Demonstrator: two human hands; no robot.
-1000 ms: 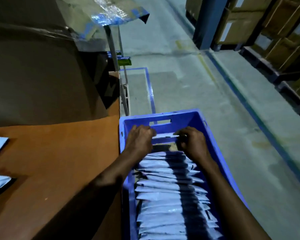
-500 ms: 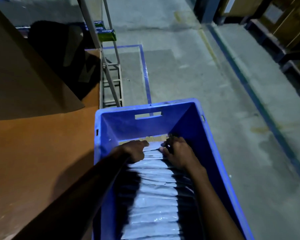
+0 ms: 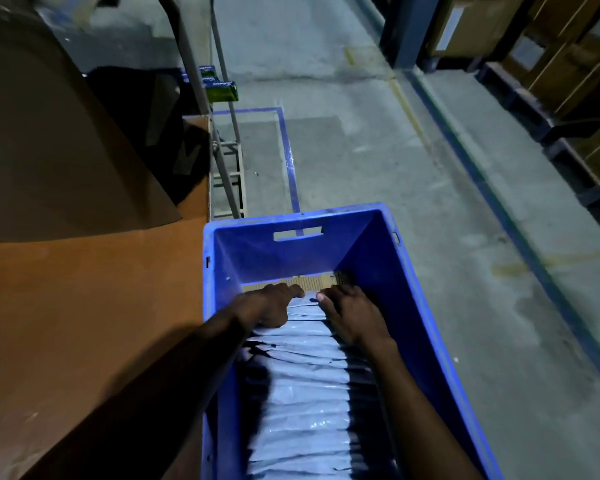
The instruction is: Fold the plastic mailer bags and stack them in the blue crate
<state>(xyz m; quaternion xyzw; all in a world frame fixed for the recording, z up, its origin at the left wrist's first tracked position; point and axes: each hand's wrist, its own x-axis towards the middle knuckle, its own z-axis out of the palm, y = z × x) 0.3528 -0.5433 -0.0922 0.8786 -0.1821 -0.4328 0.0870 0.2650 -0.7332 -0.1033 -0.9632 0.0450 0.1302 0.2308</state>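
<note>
Hands — left (image 3: pixel 264 309), right (image 3: pixel 353 316) — on mailer bags (image 3: pixel 303 393)

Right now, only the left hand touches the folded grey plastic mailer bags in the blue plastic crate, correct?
No. In the head view both the left hand and the right hand touch the grey mailer bags in the blue plastic crate.

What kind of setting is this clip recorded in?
Probably a warehouse packing area: stacked cardboard boxes along the aisle, painted blue floor lines, and a blue crate filled with folded mailer bags.
</note>
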